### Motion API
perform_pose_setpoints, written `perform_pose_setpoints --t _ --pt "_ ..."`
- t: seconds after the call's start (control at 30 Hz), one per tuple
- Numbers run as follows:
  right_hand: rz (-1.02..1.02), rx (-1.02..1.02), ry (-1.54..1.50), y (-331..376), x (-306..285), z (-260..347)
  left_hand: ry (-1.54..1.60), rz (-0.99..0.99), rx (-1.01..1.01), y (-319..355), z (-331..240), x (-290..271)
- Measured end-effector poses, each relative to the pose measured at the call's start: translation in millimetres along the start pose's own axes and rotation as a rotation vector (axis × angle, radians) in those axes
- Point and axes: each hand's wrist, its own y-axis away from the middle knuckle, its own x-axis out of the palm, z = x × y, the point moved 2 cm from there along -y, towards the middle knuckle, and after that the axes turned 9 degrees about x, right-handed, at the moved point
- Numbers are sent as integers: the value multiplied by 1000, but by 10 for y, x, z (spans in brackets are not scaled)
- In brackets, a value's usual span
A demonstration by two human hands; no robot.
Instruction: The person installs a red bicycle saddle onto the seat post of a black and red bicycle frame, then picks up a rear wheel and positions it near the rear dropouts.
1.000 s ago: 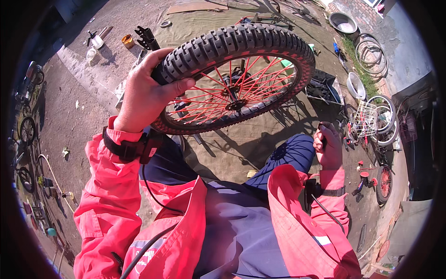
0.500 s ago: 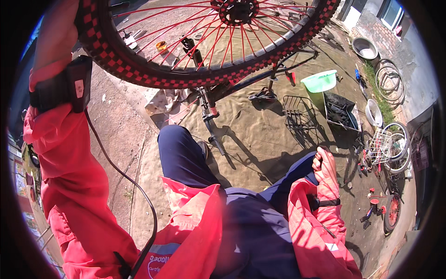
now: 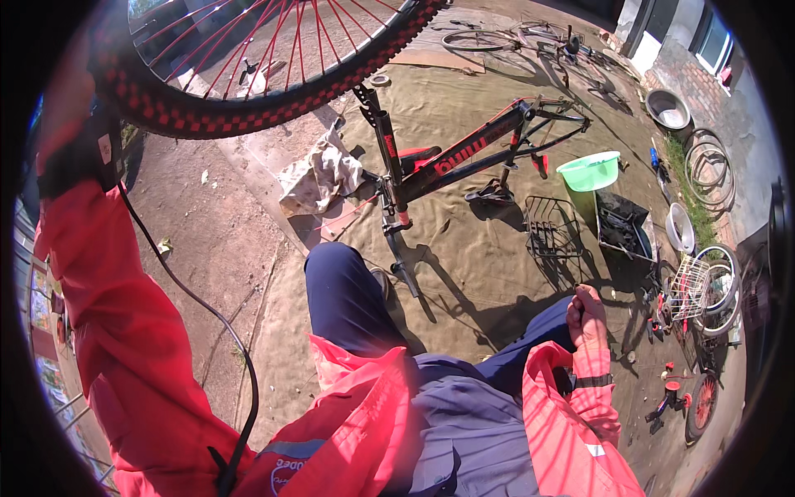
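A bicycle wheel [image 3: 273, 116] with red spokes and a black-and-red chequered tyre hangs raised at the upper left. My left hand [image 3: 70, 79], blurred, is closed on the tyre's left side; its fingertips are hidden. A black band with a dark device [image 3: 91, 153] and a cable is on that forearm. My right hand [image 3: 587, 318] is closed by my right knee, with nothing seen in it. Ahead of my knees, a black bicycle frame [image 3: 455, 161] with red markings stands on the ground cloth, its fork [image 3: 391, 207] toward me and no wheel in the fork.
A pale rag [image 3: 321, 176] lies left of the frame. To the right are a wire basket [image 3: 553, 225], a green basin [image 3: 590, 170], a tray of dark parts [image 3: 623, 224] and a white basket [image 3: 687, 286]. Bicycles [image 3: 530, 41] lie at the back; loose tyres [image 3: 710, 170] lean by the wall.
The wheel and my left hand have shifted left and up in view, uncovering more of the frame. My right hand stays by the knee, its fingers curled tighter.
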Motion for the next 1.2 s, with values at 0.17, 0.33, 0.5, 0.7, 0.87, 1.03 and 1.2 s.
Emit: perform_pose_setpoints --t 0.17,0.33,0.5,0.7,0.87,1.03,1.2 --pt "-41 -7 1 -70 33 -27 -32 -96 75 -129 457 0" --pt "-41 2 -13 -98 21 -53 -105 -176 127 -251 796 13" --pt "-59 13 81 -123 64 -31 -83 -256 -37 -371 948 -2" --pt "-62 20 43 -160 94 -68 90 -147 43 -256 1076 68" --pt "-41 65 66 -167 120 -50 60 -191 13 -343 1353 129" --pt "-30 73 58 -129 163 -22 61 -198 -33 -318 1668 251" --pt "-87 93 95 -150 210 -22 -95 -135 84 -252 1887 387"
